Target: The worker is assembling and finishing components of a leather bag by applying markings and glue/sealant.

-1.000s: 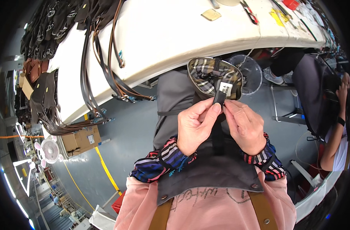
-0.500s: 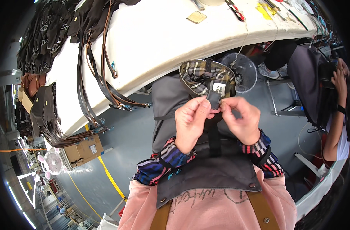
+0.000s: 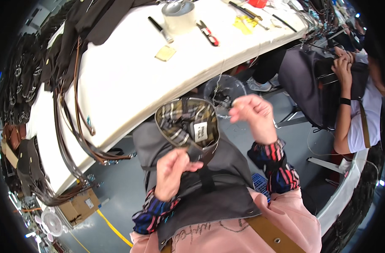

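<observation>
A dark grey bag with an unzipped mouth lies on my lap, its plaid lining (image 3: 169, 126) exposed and a white label (image 3: 200, 131) inside. At the near rim, my left hand (image 3: 170, 173) is closed, thumb and finger pinching the bag's dark edge (image 3: 206, 154). My right hand (image 3: 255, 116) is raised to the right of the bag, in front of a clear waste bin (image 3: 209, 89). Its thumb and forefinger are pressed together; anything between them is too small to make out. A dark apron (image 3: 201, 215) covers my front.
A white-covered table (image 3: 129, 76) curves ahead, bearing red-handled snips (image 3: 209, 34), a round tin (image 3: 178, 19) and a beige pad (image 3: 165, 53). Leather straps (image 3: 68, 143) hang off its left side. At right, a co-worker's hand (image 3: 343, 69) rests on another dark bag (image 3: 300, 84).
My hands have moved apart: the right went up and outward, away from the dark piece both held. My left came down to the bag's near rim. The whole view has shifted.
</observation>
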`<action>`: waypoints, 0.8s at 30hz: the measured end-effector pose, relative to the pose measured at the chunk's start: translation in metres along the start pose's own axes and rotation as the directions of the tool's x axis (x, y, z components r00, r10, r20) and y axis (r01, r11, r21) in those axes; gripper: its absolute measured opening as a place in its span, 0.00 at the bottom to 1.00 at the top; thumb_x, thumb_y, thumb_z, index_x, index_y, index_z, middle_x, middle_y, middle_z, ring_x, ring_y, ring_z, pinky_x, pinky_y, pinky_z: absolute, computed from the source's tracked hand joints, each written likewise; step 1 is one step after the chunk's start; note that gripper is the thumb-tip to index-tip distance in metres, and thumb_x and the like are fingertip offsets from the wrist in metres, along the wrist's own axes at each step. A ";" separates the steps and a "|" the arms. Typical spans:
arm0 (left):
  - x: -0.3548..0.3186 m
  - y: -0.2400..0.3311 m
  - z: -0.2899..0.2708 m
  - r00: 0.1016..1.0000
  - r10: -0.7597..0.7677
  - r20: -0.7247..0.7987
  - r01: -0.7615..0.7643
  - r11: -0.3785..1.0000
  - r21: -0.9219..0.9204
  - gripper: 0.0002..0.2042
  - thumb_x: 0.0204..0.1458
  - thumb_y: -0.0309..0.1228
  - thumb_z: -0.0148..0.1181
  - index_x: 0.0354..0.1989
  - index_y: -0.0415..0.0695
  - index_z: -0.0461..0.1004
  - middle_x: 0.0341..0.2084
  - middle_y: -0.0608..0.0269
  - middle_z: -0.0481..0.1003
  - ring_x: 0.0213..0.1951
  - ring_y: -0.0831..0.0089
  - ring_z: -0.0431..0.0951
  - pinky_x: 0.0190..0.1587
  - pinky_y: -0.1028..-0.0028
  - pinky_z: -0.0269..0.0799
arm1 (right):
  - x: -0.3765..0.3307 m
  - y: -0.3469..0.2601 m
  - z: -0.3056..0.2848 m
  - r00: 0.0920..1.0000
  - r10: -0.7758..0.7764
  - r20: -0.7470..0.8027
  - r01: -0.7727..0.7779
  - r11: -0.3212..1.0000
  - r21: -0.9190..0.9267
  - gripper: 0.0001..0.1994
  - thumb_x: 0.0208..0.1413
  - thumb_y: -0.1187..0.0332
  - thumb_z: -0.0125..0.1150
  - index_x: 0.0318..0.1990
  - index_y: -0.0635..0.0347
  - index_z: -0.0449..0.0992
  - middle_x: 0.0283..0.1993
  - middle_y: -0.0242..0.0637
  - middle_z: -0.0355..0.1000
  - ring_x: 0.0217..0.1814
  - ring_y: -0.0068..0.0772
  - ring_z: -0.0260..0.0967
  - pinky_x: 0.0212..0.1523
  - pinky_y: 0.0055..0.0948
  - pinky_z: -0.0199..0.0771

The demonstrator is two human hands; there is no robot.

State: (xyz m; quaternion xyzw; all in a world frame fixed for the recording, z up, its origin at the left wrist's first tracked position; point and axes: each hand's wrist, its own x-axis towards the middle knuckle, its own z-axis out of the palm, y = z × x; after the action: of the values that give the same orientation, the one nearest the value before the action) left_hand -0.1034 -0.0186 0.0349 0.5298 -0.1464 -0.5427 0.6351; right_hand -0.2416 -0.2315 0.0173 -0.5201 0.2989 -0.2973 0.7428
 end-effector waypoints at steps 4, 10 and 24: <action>-0.009 0.025 -0.017 0.953 0.107 0.284 -0.238 0.843 0.482 0.10 0.56 0.28 0.49 0.37 0.34 0.75 0.31 0.58 0.74 0.35 0.71 0.75 0.39 0.76 0.70 | 0.066 -0.028 -0.047 0.882 -0.404 -0.242 0.236 0.824 -0.515 0.07 0.54 0.74 0.54 0.36 0.69 0.73 0.28 0.36 0.74 0.26 0.19 0.69 0.30 0.18 0.70; -0.012 0.024 -0.020 0.939 0.020 0.343 -0.241 0.751 0.615 0.06 0.52 0.27 0.55 0.33 0.40 0.78 0.28 0.60 0.75 0.32 0.71 0.75 0.36 0.76 0.69 | 0.159 -0.052 -0.130 0.615 -0.788 0.017 0.124 0.075 -0.989 0.05 0.51 0.67 0.57 0.32 0.58 0.74 0.26 0.44 0.73 0.27 0.43 0.72 0.29 0.34 0.71; -0.016 0.007 -0.013 0.909 0.099 0.405 -0.376 0.616 0.692 0.06 0.49 0.30 0.58 0.26 0.39 0.74 0.21 0.58 0.71 0.29 0.62 0.71 0.33 0.69 0.67 | 0.044 0.002 0.030 0.962 -0.176 0.207 0.261 0.817 -0.514 0.05 0.51 0.73 0.60 0.27 0.62 0.72 0.25 0.23 0.67 0.27 0.11 0.61 0.28 0.15 0.62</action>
State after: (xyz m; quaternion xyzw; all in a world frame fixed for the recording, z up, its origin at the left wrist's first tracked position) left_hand -0.0956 0.0001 0.0418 0.6231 -0.5324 -0.4208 0.3889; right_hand -0.1906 -0.2461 0.0180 -0.7586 0.2515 -0.2452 0.5488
